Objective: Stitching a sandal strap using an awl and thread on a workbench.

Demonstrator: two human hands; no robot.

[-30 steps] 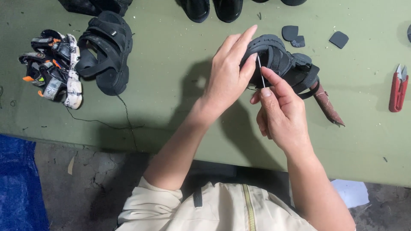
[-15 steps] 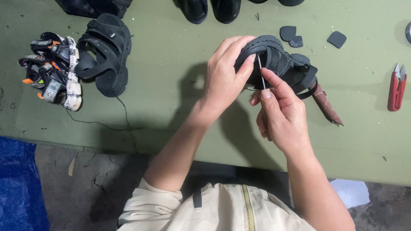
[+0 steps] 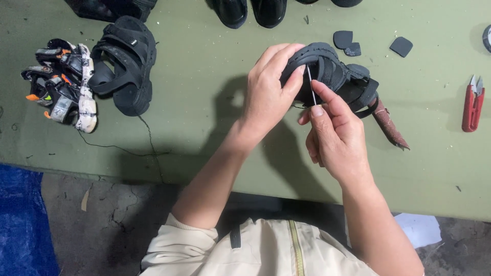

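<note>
My left hand (image 3: 268, 94) grips the near end of a black strapped sandal (image 3: 337, 71) that rests on the green table (image 3: 204, 102). My right hand (image 3: 335, 135) pinches a thin metal needle (image 3: 310, 84) between thumb and forefinger, its tip set against the sandal's edge just beside my left fingertips. A dark thread runs under the hands. Part of the sandal's sole is hidden behind my left hand.
A second black sandal (image 3: 123, 64) and a white, black and orange sandal (image 3: 64, 87) lie at the left. Red thread snips (image 3: 471, 102) sit at the right. A brown-handled tool (image 3: 389, 125) pokes out under the sandal. Small black patches (image 3: 348, 42) and dark shoes (image 3: 250, 11) lie at the back.
My left fingers have curled from spread to closed over the sandal's end. The needle stays at the same spot on the edge. The view has shifted slightly.
</note>
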